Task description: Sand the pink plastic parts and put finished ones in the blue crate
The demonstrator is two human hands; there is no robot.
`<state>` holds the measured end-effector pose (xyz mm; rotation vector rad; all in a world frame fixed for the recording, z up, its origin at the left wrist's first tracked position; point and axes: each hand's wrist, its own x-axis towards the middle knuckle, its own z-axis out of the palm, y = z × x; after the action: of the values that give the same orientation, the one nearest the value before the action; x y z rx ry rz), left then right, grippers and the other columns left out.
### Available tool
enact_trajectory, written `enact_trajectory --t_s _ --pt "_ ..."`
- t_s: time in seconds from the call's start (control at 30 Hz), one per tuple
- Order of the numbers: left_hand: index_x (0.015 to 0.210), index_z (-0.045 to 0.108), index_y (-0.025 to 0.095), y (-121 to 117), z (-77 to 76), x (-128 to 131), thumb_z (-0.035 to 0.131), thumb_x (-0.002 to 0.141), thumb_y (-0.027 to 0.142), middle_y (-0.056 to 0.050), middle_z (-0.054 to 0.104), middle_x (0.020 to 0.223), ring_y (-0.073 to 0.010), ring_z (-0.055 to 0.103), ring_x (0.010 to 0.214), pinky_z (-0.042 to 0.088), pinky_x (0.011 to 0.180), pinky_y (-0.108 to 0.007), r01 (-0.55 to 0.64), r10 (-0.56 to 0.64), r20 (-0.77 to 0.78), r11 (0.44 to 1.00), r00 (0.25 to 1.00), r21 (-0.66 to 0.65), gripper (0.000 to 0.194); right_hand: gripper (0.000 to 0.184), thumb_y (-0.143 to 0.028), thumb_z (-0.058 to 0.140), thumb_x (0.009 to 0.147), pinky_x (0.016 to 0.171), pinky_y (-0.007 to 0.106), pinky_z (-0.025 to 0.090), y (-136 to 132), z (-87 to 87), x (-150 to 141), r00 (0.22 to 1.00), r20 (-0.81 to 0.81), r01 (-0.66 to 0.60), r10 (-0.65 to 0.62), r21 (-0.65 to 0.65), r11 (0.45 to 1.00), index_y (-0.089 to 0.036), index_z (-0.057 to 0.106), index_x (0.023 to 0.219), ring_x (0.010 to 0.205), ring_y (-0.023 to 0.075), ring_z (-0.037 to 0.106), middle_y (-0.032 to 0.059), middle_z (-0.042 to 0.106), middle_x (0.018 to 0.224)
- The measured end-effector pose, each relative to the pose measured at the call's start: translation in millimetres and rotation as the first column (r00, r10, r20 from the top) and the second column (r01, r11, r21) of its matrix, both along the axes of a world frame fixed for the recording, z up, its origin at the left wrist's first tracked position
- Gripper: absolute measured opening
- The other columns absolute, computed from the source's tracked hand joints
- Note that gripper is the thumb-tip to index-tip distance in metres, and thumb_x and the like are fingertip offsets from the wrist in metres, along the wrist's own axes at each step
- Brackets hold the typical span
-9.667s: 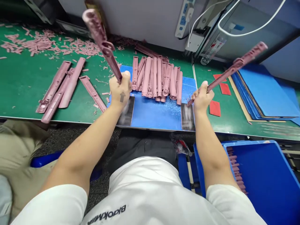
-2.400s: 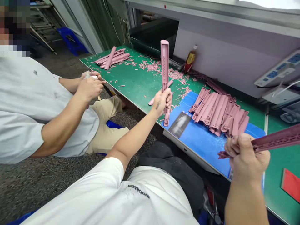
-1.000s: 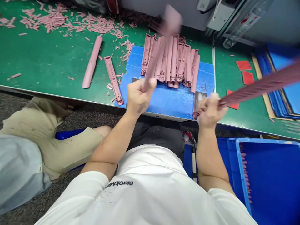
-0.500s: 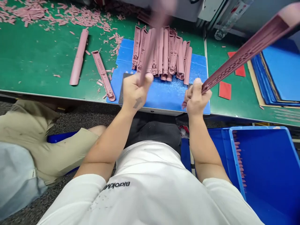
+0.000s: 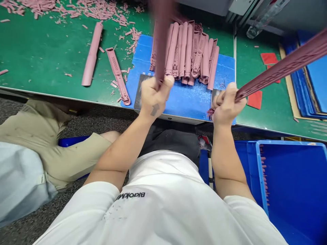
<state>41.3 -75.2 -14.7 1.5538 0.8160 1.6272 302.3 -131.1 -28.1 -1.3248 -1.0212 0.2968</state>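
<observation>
My left hand (image 5: 154, 98) is closed around the lower end of a long pink plastic shell (image 5: 162, 41), which stands up toward the camera and is blurred. Closed in a fist, my right hand (image 5: 227, 105) grips another long pink plastic shell (image 5: 283, 73), tilted up to the right with its ribbed side partly showing. A small crumpled pink bit (image 5: 210, 113) shows at the left of this fist; whether it is held, I cannot tell. Behind my hands, a pile of similar pink shells (image 5: 189, 51) lies on a blue mat (image 5: 186, 103).
Two more pink shells (image 5: 92, 54) lie on the green table (image 5: 51, 44), with pink scraps (image 5: 97, 12) behind. Red squares (image 5: 254, 99) and blue sheets (image 5: 316, 81) are at right. A blue bin (image 5: 296, 177) stands below. Another person's leg (image 5: 81, 156) is at left.
The view has shifted a little, moving the table's things rightward. The left shell now stands more upright in view; the right shell leans lower to the right. Both hands keep their grip.
</observation>
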Motion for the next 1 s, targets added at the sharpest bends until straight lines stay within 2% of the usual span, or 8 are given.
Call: enact_trajectory --t_s 0.2,0.33,0.43,0.6,0.73,0.8,0.9,1.0 --pt "0.068 0.026 0.024 6.5 6.9 -29.1 0.075 0.111 0.044 0.007 0.021 0.057 -0.0068 0.020 0.046 0.016 0.045 -0.030 -0.104 0.121 0.203 0.990 0.972 -0.093 0.068 0.058 -0.052 0.058 0.116 0.037 0.025 0.013 3.5 3.1 39.0 0.965 -0.243 0.143 -0.101 0.164 0.976 -0.032 0.025 0.073 0.041 0.0058 0.011 -0.0130 0.012 0.058" --pt "0.072 0.028 0.025 12.7 6.5 -35.1 0.065 0.111 0.030 0.006 0.024 0.060 -0.0082 0.030 0.049 0.021 0.050 -0.029 -0.118 0.150 0.183 0.978 0.972 -0.174 0.054 0.052 -0.046 0.058 0.116 0.037 0.025 0.011 1.5 6.7 40.8 0.960 -0.271 0.124 -0.070 0.191 0.974 -0.032 0.028 0.076 0.041 0.0063 0.009 -0.0138 0.011 0.059" --pt "0.076 0.027 0.025 15.5 -0.3 -36.8 0.064 0.113 0.033 0.006 0.024 0.061 -0.0075 0.036 0.052 0.022 0.053 -0.030 -0.095 0.139 0.166 0.964 0.976 -0.249 0.053 0.052 -0.049 0.062 0.115 0.038 0.026 0.016 -3.6 9.2 36.7 0.964 -0.260 0.092 -0.055 0.135 0.986 -0.032 0.030 0.077 0.044 0.0071 0.011 -0.0132 0.014 0.059" --pt "0.078 0.026 0.026 20.8 -4.7 -40.3 0.069 0.113 0.047 0.005 0.028 0.065 -0.0094 0.045 0.058 0.024 0.055 -0.031 -0.121 0.147 0.073 0.953 0.986 -0.278 0.059 0.048 -0.036 0.056 0.116 0.040 0.026 0.012 -0.6 7.1 39.9 0.950 -0.305 0.119 -0.061 0.173 0.978 -0.031 0.029 0.077 0.044 0.0074 0.007 -0.0130 0.014 0.059" --pt "0.074 0.020 0.026 20.7 4.4 -35.3 0.071 0.108 0.044 0.006 0.020 0.059 -0.0076 0.028 0.047 0.018 0.048 -0.032 -0.201 0.218 0.117 0.969 0.969 -0.142 0.064 0.048 -0.035 0.051 0.119 0.040 0.025 0.012 1.4 7.3 39.5 0.947 -0.299 0.176 -0.119 0.172 0.969 -0.031 0.029 0.076 0.045 0.0085 0.007 -0.0124 0.012 0.058" --pt "0.072 0.017 0.026 19.9 8.2 -33.6 0.069 0.106 0.038 0.007 0.017 0.057 -0.0071 0.019 0.045 0.015 0.045 -0.031 -0.175 0.188 0.153 0.980 0.970 -0.096 0.064 0.049 -0.035 0.047 0.121 0.039 0.026 0.013 -0.6 8.4 39.1 0.945 -0.304 0.169 -0.123 0.132 0.977 -0.031 0.029 0.076 0.046 0.0090 0.006 -0.0123 0.010 0.058" --pt "0.071 0.019 0.025 19.5 10.1 -34.7 0.067 0.106 0.032 0.006 0.019 0.058 -0.0086 0.023 0.046 0.020 0.047 -0.029 -0.137 0.147 0.104 0.985 0.984 -0.104 0.059 0.051 -0.044 0.052 0.121 0.039 0.025 0.017 -6.0 9.0 39.7 0.953 -0.291 0.098 -0.081 0.046 0.994 -0.032 0.025 0.079 0.048 0.0092 0.008 -0.0123 0.011 0.061" --pt "0.070 0.021 0.026 20.1 9.2 -36.5 0.066 0.102 0.032 0.006 0.017 0.058 -0.0090 0.019 0.045 0.016 0.046 -0.031 -0.197 0.201 0.173 0.980 0.964 -0.044 0.056 0.054 -0.051 0.055 0.120 0.039 0.024 0.018 -8.0 8.2 40.9 0.956 -0.280 0.112 -0.083 0.092 0.989 -0.032 0.023 0.081 0.046 0.0080 0.010 -0.0129 0.010 0.062"
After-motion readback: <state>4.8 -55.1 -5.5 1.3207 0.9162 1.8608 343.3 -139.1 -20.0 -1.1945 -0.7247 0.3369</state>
